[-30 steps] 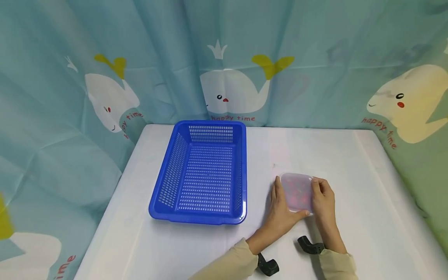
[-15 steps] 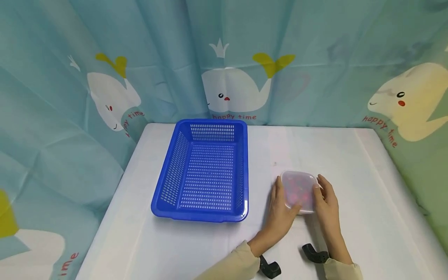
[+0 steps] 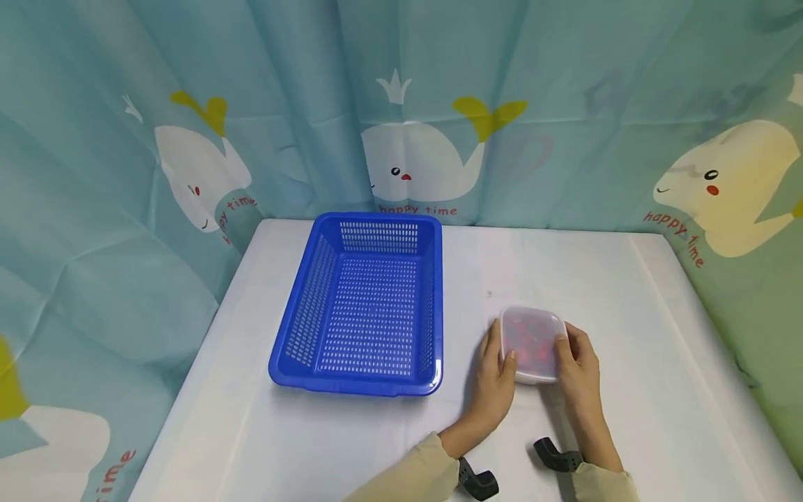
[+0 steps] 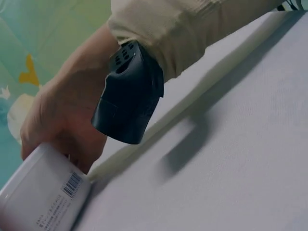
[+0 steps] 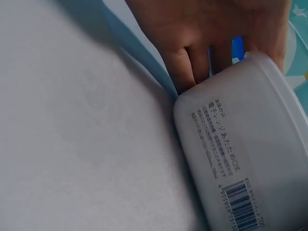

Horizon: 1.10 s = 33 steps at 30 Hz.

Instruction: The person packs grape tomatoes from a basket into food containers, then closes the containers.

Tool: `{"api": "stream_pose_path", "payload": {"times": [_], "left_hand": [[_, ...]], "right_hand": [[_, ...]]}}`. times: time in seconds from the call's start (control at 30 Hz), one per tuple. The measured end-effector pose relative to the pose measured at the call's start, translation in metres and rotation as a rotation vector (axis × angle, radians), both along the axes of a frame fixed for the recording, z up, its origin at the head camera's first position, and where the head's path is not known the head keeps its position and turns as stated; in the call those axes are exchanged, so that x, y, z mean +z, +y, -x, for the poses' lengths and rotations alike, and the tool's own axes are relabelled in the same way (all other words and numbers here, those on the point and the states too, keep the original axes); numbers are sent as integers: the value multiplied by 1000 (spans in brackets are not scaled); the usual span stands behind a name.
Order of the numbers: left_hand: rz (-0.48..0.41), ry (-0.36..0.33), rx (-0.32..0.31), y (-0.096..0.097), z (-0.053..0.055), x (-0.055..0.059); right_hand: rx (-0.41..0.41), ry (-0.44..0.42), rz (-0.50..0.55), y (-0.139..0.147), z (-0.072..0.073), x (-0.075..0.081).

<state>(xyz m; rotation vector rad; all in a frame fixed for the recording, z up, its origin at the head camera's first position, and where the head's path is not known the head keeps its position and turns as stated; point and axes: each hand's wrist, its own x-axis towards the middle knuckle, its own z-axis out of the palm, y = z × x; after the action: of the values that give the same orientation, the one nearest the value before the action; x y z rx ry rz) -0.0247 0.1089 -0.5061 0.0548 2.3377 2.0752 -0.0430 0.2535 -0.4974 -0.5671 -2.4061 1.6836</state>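
A white food container (image 3: 532, 345) with a translucent lid and red or pink contents showing through is held between both hands, close over the table. My left hand (image 3: 492, 387) grips its left side, thumb at the lid's edge and fingers along the wall. On the opposite side my right hand (image 3: 580, 369) grips it, thumb on the lid's right edge. The left wrist view shows the right hand (image 4: 67, 115) behind the container (image 4: 43, 192). Printed text and a barcode mark the container (image 5: 240, 149) in the right wrist view, where the left hand (image 5: 211, 33) touches its end.
To the left a blue plastic basket (image 3: 436, 300) with slotted walls stands on the white table (image 3: 602, 279). A whale-print curtain (image 3: 564, 160) hangs around the table. Black camera mounts (image 3: 555, 457) sit on both wrists.
My left thumb has moved from the container's front edge across the lid to its left edge. The right hand has shifted its hold, its thumb now over the lid's right edge.
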Motion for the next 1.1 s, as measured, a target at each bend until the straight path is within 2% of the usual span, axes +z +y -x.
{"api": "stream_pose_path", "payload": {"times": [0.23,0.43,0.63,0.73,0.83,0.97,1.1], "left_hand": [[-34,20,43,5,17,-1],[-40,1,67,13,29,1],[-40,-10,92,15,32,3],[-43,-39,88,11,25,5],[-41,-77,43,5,11,7],[-10,-93,-82,-10,-14,15],[45,-42,-222,-35,-34,35]], "right_hand": [[18,12,-5,1,15,0],[18,-8,5,5,31,1],[30,-14,13,9,40,2],[53,-19,-10,12,41,3],[90,-15,-61,19,39,6],[126,-7,-138,31,32,14],[148,25,-215,42,21,23]]}}
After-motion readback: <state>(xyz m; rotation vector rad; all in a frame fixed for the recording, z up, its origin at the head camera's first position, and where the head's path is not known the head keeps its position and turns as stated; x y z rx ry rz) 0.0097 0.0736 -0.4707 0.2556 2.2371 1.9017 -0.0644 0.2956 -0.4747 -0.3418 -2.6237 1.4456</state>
